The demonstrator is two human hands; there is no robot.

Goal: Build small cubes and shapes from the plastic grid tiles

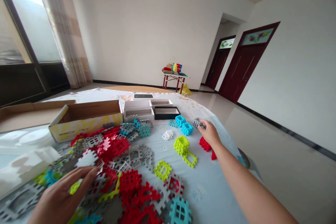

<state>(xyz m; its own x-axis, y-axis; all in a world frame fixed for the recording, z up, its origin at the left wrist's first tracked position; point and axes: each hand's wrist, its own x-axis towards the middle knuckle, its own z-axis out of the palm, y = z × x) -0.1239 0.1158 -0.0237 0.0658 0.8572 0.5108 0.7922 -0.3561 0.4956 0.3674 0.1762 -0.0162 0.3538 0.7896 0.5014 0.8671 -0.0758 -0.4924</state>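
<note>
My right hand (210,132) reaches to the table's right side, its fingers closed on a stack of grey interlocking building pieces (198,123). Below it lie red pieces (204,144), partly behind my forearm. My left hand (65,190) is over the mixed pile at the left, thumb and index finger pinched together. A pale bit shows at those fingertips, too small to name. Around it are a light grey plate (87,158), red pieces (130,181) and grey window frames. Between my hands are stacks of blue pieces (187,128), lime-green pieces (181,145) and small white window pieces (168,134).
An open cardboard box (86,126) and its lid (26,113) stand at the back left. White boxes (139,112), a black box (167,112) and a phone (143,96) are behind the pieces. White plastic packaging (23,161) lies far left. The table's edge curves along the right.
</note>
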